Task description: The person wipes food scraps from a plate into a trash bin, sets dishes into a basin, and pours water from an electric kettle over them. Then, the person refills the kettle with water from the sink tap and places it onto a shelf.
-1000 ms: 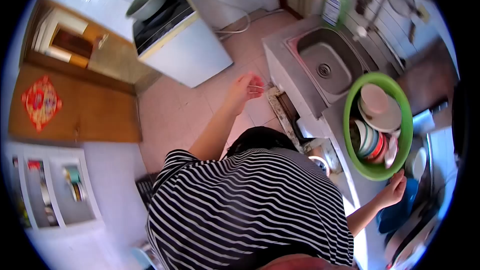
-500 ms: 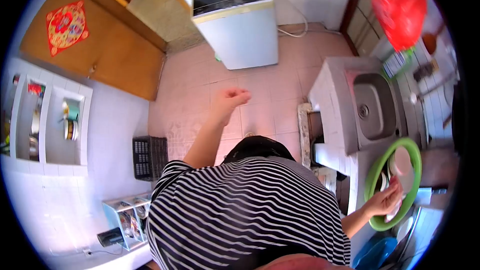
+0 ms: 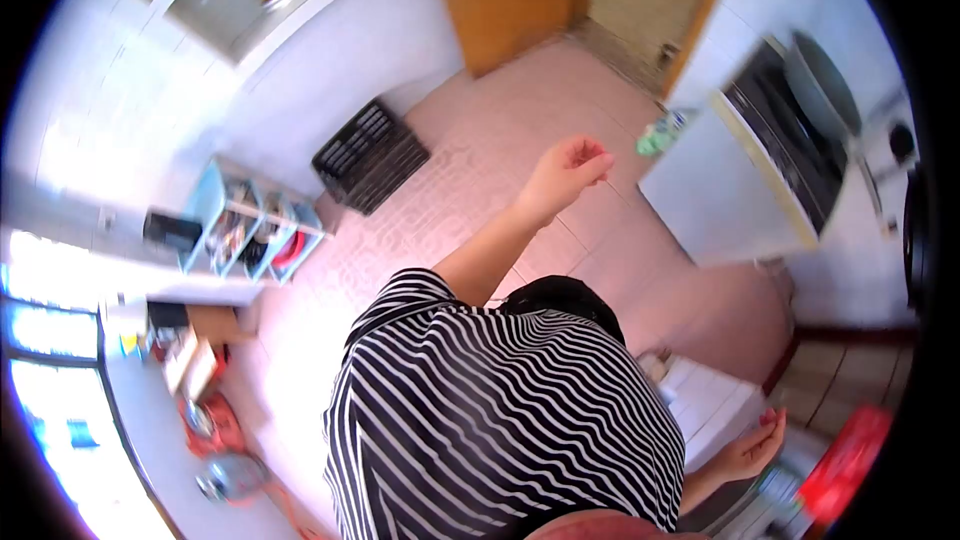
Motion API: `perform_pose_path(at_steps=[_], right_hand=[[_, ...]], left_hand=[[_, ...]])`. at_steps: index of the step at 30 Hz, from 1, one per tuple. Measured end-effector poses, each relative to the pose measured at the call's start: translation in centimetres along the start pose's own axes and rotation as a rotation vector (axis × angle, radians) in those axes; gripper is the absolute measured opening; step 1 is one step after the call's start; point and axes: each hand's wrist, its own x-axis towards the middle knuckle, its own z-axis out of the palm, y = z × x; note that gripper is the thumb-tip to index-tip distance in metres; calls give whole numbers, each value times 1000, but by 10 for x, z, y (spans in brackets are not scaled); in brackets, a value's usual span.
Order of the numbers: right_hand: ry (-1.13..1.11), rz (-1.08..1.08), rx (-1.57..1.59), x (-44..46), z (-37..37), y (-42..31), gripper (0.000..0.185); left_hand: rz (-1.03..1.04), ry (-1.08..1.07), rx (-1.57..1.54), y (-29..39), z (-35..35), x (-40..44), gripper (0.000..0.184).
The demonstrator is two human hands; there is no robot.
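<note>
Away from the green basin, now out of view, my right hand [image 3: 748, 452] had shifted to four o'clock near the red bag [image 3: 848, 462] — half-curled, visibly holding nothing. At one o'clock, my left hand [image 3: 562, 175] was loosely curled — nothing picked up there either.

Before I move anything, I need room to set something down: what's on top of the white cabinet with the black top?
A grey basin sits on the black top. Whatever is directly beneath it is covered, so I can't tell.
</note>
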Motion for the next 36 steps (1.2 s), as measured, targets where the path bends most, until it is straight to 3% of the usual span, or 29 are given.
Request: perform_pose_path(at_steps=[3,9,11,13,15,17,21,23,29,36], right_hand=[[-171,-39,143,41,55,27,26],[-566,-189,452,100,230,2,43],[-667,-433,476,106,302,-31,42],[-784,-483,530,100,343,-101,40],[-930,-530,673,84,383,-167,40],[-943,-715,780,58,412,-215,39],[-1287,-756,976,-26,417,-340,37],[-1562,-619,1155,-86,425,-395,38],[-1987,-582,1409,-266,407,-565,39],[-2257,-429,1401,-419,363,-739,36]], left_hand=[[14,292,78,-17,-55,-31,17],[14,897,22,-23,-123,-139,19],[88,1123,2,-11,-126,-181,20],[198,1348,-34,-5,-124,-229,20],[145,1485,-54,-3,-118,-273,19],[114,1631,-93,-17,-97,-307,19],[161,1884,-117,-28,-86,-376,24],[183,2004,-145,-35,-96,-406,23],[413,2316,-83,-19,-142,-494,17],[384,2642,-11,0,-141,-562,20]])
